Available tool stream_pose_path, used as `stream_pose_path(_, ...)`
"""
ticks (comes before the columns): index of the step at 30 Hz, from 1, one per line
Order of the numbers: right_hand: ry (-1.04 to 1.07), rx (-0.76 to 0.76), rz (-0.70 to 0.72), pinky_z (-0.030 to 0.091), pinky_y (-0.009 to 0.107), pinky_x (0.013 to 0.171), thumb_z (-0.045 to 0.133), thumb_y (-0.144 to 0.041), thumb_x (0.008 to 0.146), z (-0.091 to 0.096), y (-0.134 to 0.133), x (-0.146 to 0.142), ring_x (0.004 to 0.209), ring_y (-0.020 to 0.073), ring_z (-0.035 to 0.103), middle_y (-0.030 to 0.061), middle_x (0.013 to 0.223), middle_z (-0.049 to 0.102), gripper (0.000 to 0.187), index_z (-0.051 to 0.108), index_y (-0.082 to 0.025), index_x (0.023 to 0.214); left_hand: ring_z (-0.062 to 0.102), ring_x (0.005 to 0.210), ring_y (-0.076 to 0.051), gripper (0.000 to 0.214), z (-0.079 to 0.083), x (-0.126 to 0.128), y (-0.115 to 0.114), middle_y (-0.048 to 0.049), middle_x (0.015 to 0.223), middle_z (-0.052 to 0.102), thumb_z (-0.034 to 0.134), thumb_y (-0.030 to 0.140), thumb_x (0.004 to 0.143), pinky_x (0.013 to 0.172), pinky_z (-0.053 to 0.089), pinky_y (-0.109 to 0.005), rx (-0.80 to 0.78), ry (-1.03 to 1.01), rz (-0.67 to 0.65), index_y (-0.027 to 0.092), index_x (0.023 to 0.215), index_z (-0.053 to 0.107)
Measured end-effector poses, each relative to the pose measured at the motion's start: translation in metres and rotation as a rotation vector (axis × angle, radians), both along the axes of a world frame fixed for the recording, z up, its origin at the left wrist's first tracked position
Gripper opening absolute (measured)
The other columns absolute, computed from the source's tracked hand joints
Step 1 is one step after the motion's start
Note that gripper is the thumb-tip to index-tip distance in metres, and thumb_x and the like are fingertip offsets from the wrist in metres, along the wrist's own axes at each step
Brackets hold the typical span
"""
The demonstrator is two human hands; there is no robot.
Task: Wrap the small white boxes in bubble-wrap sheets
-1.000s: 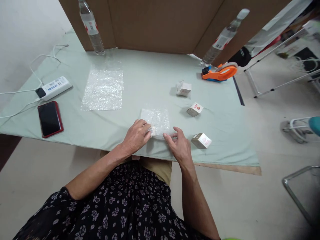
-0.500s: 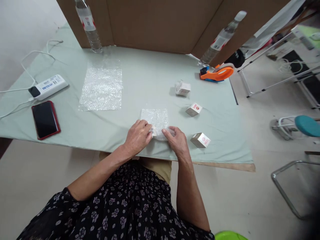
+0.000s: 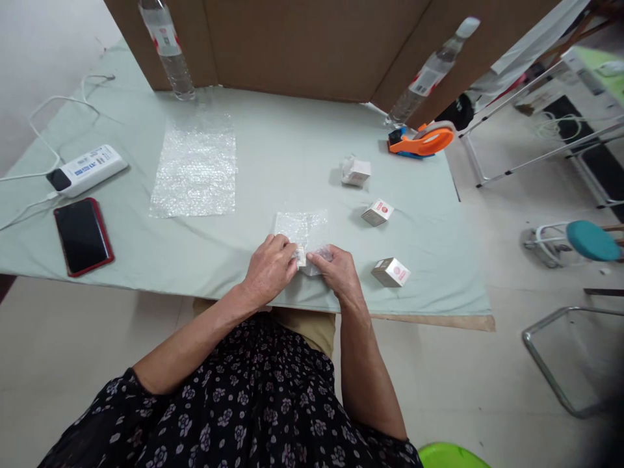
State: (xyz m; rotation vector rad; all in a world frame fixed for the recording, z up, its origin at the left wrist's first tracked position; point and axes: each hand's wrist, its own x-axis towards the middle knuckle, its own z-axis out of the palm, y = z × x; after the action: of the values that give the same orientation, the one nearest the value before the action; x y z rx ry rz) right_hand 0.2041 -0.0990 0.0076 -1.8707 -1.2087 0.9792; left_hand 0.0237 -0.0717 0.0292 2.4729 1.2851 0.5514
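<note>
A small sheet of bubble wrap (image 3: 302,227) lies near the front edge of the pale green table (image 3: 287,162). A small white box (image 3: 301,253) sits on its near end, partly covered by the wrap. My left hand (image 3: 269,268) has its fingers closed on the box and the wrap's left side. Pressed close against it from the right, my right hand (image 3: 338,274) pinches the wrap over the box. Three more small white boxes lie to the right: a near one (image 3: 390,272), a middle one (image 3: 379,212) and a far one (image 3: 355,171).
A larger bubble wrap sheet (image 3: 195,170) lies at left centre. A red phone (image 3: 82,235) and a white power strip (image 3: 88,170) are far left. An orange tape dispenser (image 3: 422,140) sits at back right. Two water bottles (image 3: 166,45) (image 3: 429,71) stand before a cardboard screen (image 3: 302,45).
My right hand has slid left along the wrap and closed in on the box, folding the wrap's right side over. My left hand has stayed on the box.
</note>
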Motion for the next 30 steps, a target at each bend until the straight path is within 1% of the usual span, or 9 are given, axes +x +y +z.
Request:
stream_pose_path(4, -0.179, 0.045, -0.02, 0.033, 0.027, 0.058, 0.063, -0.05, 0.071, 0.008, 0.003, -0.009, 0.057, 0.0131, 0.04, -0.004, 0.056, 0.049, 0.032, 0.053, -0.022, 0.06, 0.056, 0.096, -0.024, 0.008, 0.004, 0.001, 0.001, -0.0091, 0.099, 0.064, 0.06, 0.014, 0.09, 0.087, 0.052, -0.037, -0.011, 0.045, -0.005, 0.017, 0.094, 0.067)
stream_pose_path(7, -0.265, 0.076, -0.044, 0.032, 0.028, 0.058, 0.062, -0.045, 0.073, 0.016, 0.003, -0.015, 0.056, 0.0126, 0.039, -0.0044, 0.054, 0.047, 0.03, 0.049, -0.023, 0.058, 0.056, 0.098, -0.024, 0.007, 0.006, 0.003, 0.002, -0.0094, 0.1, 0.064, 0.061, 0.015, 0.091, 0.088, 0.052, -0.038, -0.044, 0.073, -0.001, 0.016, 0.093, 0.067)
stream_pose_path(13, -0.081, 0.1, -0.075, 0.039, 0.027, 0.059, 0.062, -0.045, 0.076, 0.017, 0.005, -0.025, 0.057, 0.0136, 0.046, -0.0034, 0.057, 0.053, 0.026, 0.061, -0.021, 0.067, 0.057, 0.097, -0.023, 0.01, 0.004, 0.005, 0.003, -0.0095, 0.099, 0.062, 0.058, 0.016, 0.093, 0.086, 0.053, -0.036, -0.084, 0.068, -0.016, 0.016, 0.091, 0.067)
stream_pose_path(17, -0.064, 0.099, -0.063, 0.043, 0.028, 0.06, 0.061, -0.043, 0.079, 0.019, 0.004, -0.032, 0.061, 0.0156, 0.055, 0.0003, 0.063, 0.063, 0.025, 0.067, -0.019, 0.074, 0.057, 0.097, -0.023, 0.01, 0.0, 0.003, 0.006, -0.0099, 0.099, 0.062, 0.058, 0.015, 0.094, 0.087, 0.053, -0.037, -0.095, 0.041, -0.018, 0.015, 0.092, 0.068)
stream_pose_path(20, -0.036, 0.076, 0.014, 0.046, 0.028, 0.061, 0.063, -0.044, 0.079, 0.028, 0.0, -0.031, 0.065, 0.0171, 0.06, 0.0034, 0.071, 0.07, 0.028, 0.072, -0.018, 0.08, 0.057, 0.096, -0.023, 0.011, -0.004, 0.003, 0.007, -0.0098, 0.099, 0.062, 0.057, 0.017, 0.094, 0.085, 0.054, -0.037, -0.097, 0.012, -0.035, 0.016, 0.091, 0.067)
stream_pose_path(22, 0.009, 0.058, 0.094, 0.047, 0.028, 0.061, 0.063, -0.045, 0.079, 0.035, -0.003, -0.026, 0.065, 0.0168, 0.06, 0.0036, 0.073, 0.071, 0.031, 0.075, -0.017, 0.085, 0.057, 0.096, -0.022, 0.011, -0.007, 0.002, 0.008, -0.0092, 0.099, 0.061, 0.056, 0.017, 0.094, 0.084, 0.054, -0.036, -0.091, -0.007, -0.046, 0.017, 0.091, 0.067)
stream_pose_path(25, 0.064, 0.046, 0.212, 0.048, 0.028, 0.062, 0.059, -0.041, 0.081, 0.043, -0.004, -0.018, 0.063, 0.0147, 0.058, 0.0022, 0.074, 0.072, 0.032, 0.078, -0.017, 0.093, 0.057, 0.096, -0.023, 0.011, -0.01, 0.002, 0.009, -0.0086, 0.097, 0.061, 0.056, 0.014, 0.091, 0.085, 0.053, -0.036, -0.102, -0.038, -0.038, 0.018, 0.089, 0.066)
stream_pose_path(28, 0.076, 0.052, 0.323, 0.048, 0.028, 0.064, 0.057, -0.036, 0.082, 0.046, -0.001, -0.011, 0.063, 0.0133, 0.057, 0.0019, 0.076, 0.072, 0.032, 0.079, -0.017, 0.097, 0.057, 0.096, -0.023, 0.011, -0.013, 0.001, 0.01, -0.0085, 0.095, 0.061, 0.056, 0.011, 0.089, 0.087, 0.052, -0.038, -0.122, -0.069, -0.026, 0.018, 0.086, 0.064)
stream_pose_path(30, 0.091, 0.035, 0.369, 0.048, 0.027, 0.062, 0.056, -0.036, 0.083, 0.046, 0.002, -0.006, 0.062, 0.0129, 0.057, 0.0019, 0.073, 0.071, 0.034, 0.079, -0.017, 0.099, 0.057, 0.095, -0.023, 0.01, -0.014, 0.0, 0.01, -0.008, 0.095, 0.061, 0.056, 0.012, 0.088, 0.087, 0.052, -0.038, -0.126, -0.095, -0.031, 0.018, 0.086, 0.063)
